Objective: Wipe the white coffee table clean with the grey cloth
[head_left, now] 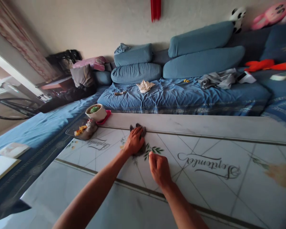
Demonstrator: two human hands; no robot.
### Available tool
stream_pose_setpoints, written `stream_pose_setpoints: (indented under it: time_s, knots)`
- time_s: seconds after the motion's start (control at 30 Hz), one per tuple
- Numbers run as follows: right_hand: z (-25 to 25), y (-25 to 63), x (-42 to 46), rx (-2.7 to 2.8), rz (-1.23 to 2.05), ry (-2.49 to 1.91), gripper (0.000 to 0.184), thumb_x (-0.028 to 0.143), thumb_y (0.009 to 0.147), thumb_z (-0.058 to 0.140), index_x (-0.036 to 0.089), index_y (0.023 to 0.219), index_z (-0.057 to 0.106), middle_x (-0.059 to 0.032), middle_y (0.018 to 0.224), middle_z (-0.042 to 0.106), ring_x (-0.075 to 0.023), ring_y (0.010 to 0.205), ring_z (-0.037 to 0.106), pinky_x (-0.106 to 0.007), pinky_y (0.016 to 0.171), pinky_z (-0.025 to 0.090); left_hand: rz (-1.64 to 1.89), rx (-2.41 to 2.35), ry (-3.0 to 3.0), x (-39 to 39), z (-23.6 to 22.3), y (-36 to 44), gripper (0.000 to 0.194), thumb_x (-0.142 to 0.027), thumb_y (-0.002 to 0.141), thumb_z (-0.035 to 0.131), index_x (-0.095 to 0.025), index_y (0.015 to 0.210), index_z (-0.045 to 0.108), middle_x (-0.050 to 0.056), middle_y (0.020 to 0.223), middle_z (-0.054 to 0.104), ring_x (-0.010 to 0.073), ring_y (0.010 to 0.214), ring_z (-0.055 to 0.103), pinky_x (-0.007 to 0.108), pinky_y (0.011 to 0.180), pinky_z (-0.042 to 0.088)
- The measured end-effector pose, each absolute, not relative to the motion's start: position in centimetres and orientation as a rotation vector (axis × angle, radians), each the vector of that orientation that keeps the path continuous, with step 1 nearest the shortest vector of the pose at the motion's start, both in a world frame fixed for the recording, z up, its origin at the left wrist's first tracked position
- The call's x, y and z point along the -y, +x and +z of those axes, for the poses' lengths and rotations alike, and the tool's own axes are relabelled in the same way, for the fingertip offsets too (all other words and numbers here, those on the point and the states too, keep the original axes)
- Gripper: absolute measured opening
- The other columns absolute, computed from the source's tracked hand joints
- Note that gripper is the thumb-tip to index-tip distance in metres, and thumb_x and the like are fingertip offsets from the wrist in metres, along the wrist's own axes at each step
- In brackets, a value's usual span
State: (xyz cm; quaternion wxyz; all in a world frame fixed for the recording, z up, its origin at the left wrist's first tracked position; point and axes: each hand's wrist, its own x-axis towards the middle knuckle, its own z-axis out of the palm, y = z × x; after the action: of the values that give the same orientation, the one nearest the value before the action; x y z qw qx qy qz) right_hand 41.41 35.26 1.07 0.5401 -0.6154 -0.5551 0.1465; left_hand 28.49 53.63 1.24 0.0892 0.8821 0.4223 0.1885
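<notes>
My left hand (134, 141) presses down on a dark grey cloth (141, 152), whose bunched edges stick out past the fingertips and under the palm. The cloth lies on a white table runner (205, 159) printed with "September" lettering, leaves and thin crossing lines. To the right, my right hand (159, 167) is curled into a fist above the runner, close to a printed green sprig. Nothing shows in that fist, though its inner side is hidden from me. Beneath the runner is a pale marble-look table (193, 124).
At the table's far left stand a white pot with a succulent (96, 112) on a red mat (105, 117) and a clear bowl (85, 130) with things in it. Beyond the table runs a blue sofa (181, 95) with cushions, a beige cloth (145, 86) and grey clothing (219, 79).
</notes>
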Motion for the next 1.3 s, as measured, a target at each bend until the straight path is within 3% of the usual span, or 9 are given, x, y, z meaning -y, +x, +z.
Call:
stream_pose_setpoints:
  time_s: [0.17, 0.3, 0.5, 0.7, 0.8, 0.9, 1.1, 1.3]
  knots:
    - [0.7, 41.6, -35.1, 1.300, 0.400, -1.488, 0.065, 0.057, 0.124, 0.033, 0.030, 0.066, 0.026, 0.0032, 0.053, 0.037, -0.0145, 0.051, 0.036, -0.035, 0.054, 0.023, 0.596, -1.444, 2.533, -64.6, 2.8, 37.5, 0.059, -0.026, 0.106, 0.056, -0.008, 0.161, 0.068, 0.020, 0.177, 0.060, 0.0352, 0.169, 0.052, 0.056, 0.148, 0.035]
    - [0.8, 41.8, -35.2, 1.301, 0.406, -1.490, 0.067, 0.061, 0.124, 0.031, 0.030, 0.064, 0.027, 0.0027, 0.052, 0.037, -0.0149, 0.049, 0.037, -0.034, 0.054, 0.023, 0.604, -1.447, 2.516, -64.8, 3.5, 38.3, 0.058, -0.023, 0.106, 0.058, -0.005, 0.160, 0.068, 0.022, 0.177, 0.059, 0.0366, 0.169, 0.052, 0.056, 0.148, 0.034]
    - [1.7, 42.1, -35.3, 1.284, 0.467, -1.525, 0.073, 0.079, 0.117, 0.029, 0.032, 0.062, 0.029, 0.0003, 0.049, 0.041, -0.0159, 0.051, 0.038, -0.035, 0.056, 0.026, 0.579, -1.325, 2.595, -52.4, 2.1, 27.0, 0.065, -0.023, 0.102, 0.062, -0.013, 0.166, 0.067, 0.016, 0.179, 0.059, 0.0334, 0.170, 0.053, 0.055, 0.148, 0.039]
    - [2.0, 42.1, -35.1, 1.251, 0.535, -1.568, 0.082, 0.097, 0.108, 0.019, 0.032, 0.058, 0.028, 0.0012, 0.049, 0.034, -0.0155, 0.050, 0.035, -0.036, 0.056, 0.025, 0.607, -1.323, 2.655, -33.9, -1.1, 10.3, 0.080, -0.022, 0.105, 0.056, -0.031, 0.184, 0.046, 0.006, 0.189, 0.044, 0.0338, 0.177, 0.043, 0.063, 0.144, 0.047]
    - [2.0, 41.8, -35.0, 1.261, 0.546, -1.559, 0.082, 0.096, 0.109, 0.018, 0.032, 0.059, 0.030, 0.0012, 0.050, 0.036, -0.0159, 0.051, 0.036, -0.036, 0.057, 0.026, 0.573, -1.383, 2.673, -30.9, -1.7, 6.9, 0.081, -0.024, 0.107, 0.056, -0.035, 0.186, 0.042, 0.005, 0.190, 0.043, 0.0343, 0.176, 0.043, 0.062, 0.142, 0.051]
    - [1.8, 41.6, -35.2, 1.279, 0.542, -1.553, 0.081, 0.094, 0.110, 0.019, 0.032, 0.060, 0.028, 0.0016, 0.051, 0.035, -0.0155, 0.051, 0.034, -0.036, 0.056, 0.025, 0.550, -1.385, 2.665, -35.2, -1.4, 8.5, 0.073, -0.027, 0.109, 0.054, -0.030, 0.182, 0.050, 0.007, 0.189, 0.045, 0.0339, 0.177, 0.043, 0.062, 0.145, 0.045]
    - [1.3, 41.5, -35.2, 1.286, 0.532, -1.535, 0.074, 0.084, 0.116, 0.025, 0.031, 0.064, 0.025, 0.0034, 0.052, 0.034, -0.0145, 0.052, 0.030, -0.036, 0.055, 0.021, 0.580, -1.553, 2.538, -55.7, 1.3, 21.0, 0.064, -0.025, 0.106, 0.058, -0.012, 0.168, 0.065, 0.018, 0.180, 0.057, 0.0354, 0.171, 0.050, 0.058, 0.148, 0.037]
    - [1.3, 41.8, -34.9, 1.292, 0.555, -1.514, 0.072, 0.080, 0.118, 0.027, 0.031, 0.065, 0.026, 0.0038, 0.053, 0.036, -0.0140, 0.052, 0.033, -0.034, 0.054, 0.024, 0.568, -1.700, 2.434, -69.0, 4.0, 31.2, 0.053, -0.022, 0.112, 0.053, -0.003, 0.160, 0.067, 0.025, 0.177, 0.057, 0.0345, 0.171, 0.049, 0.051, 0.149, 0.029]
